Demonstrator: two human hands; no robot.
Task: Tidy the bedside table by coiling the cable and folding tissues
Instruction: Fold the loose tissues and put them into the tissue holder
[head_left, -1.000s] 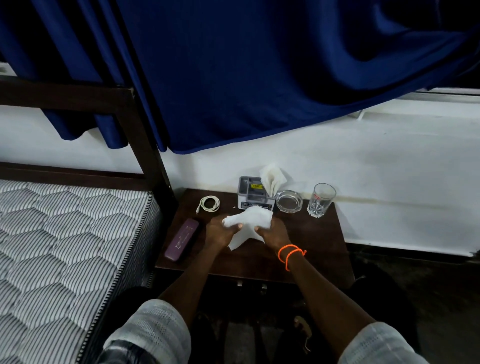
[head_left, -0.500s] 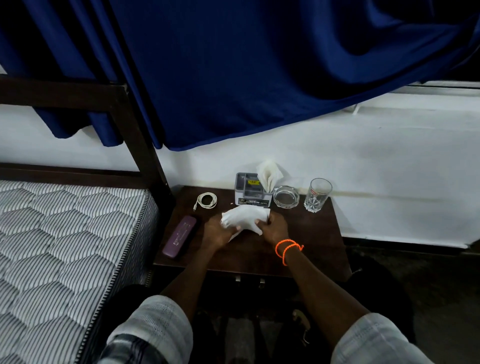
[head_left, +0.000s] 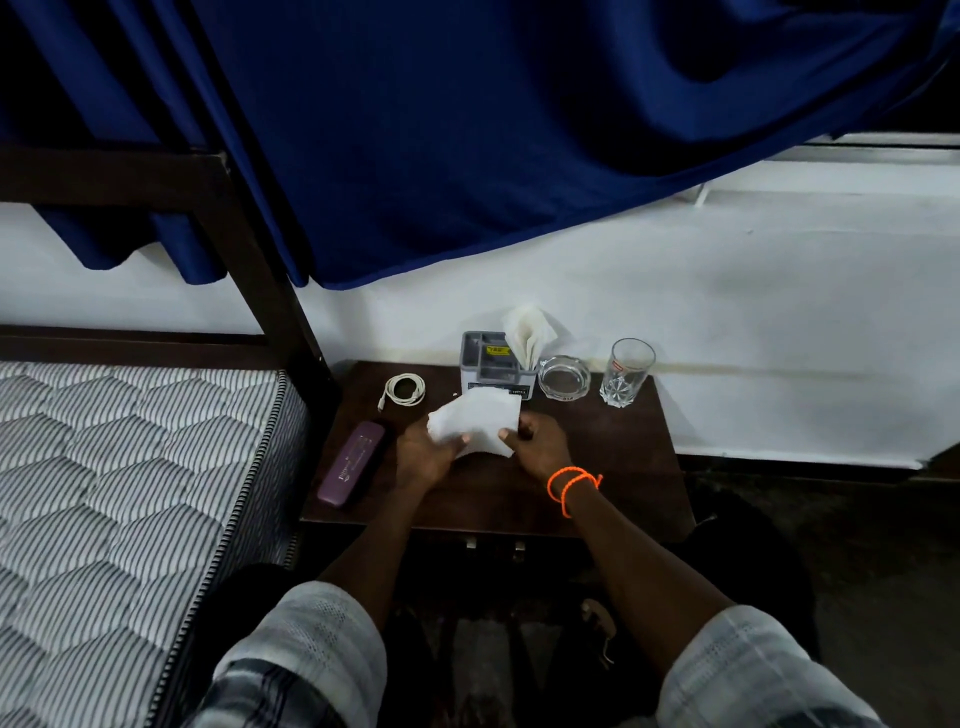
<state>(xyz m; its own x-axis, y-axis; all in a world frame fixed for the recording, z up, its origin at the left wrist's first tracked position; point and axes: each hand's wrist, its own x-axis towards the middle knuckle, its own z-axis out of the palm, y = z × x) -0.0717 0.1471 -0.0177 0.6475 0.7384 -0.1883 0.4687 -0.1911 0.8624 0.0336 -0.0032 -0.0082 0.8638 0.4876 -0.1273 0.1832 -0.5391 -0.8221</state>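
A: Over the dark bedside table (head_left: 597, 499), what's held?
B: White tissue (head_left: 475, 421), both hands. Left hand (head_left: 423, 457) grips its left edge, thumb on top, fingers curled under. Right hand (head_left: 537, 444) pinches the right edge, thumb and fingers clamped on the paper.

A: Tissue flat on the wood?
B: Looks lifted, just in front of the grey holder (head_left: 496, 366). Whether the lower corner touches the table, cannot tell.

A: Cable?
B: White cable (head_left: 404, 389) coiled, lying on the table's back-left part, left of the holder, apart from both hands.

A: Other tissues?
B: One folded tissue (head_left: 530, 330) stands upright out of the holder's right side.

A: Rest of the tabletop?
B: Glass ashtray (head_left: 563, 376) just right of the holder, drinking glass (head_left: 626, 371) right of that, upright. Purple case (head_left: 352, 462) lies near the left edge, beside the left wrist.

A: Surroundings?
B: Striped mattress (head_left: 119, 467) left, blue curtain (head_left: 467, 130) above, white wall behind. Orange bands (head_left: 571, 486) on the right wrist.
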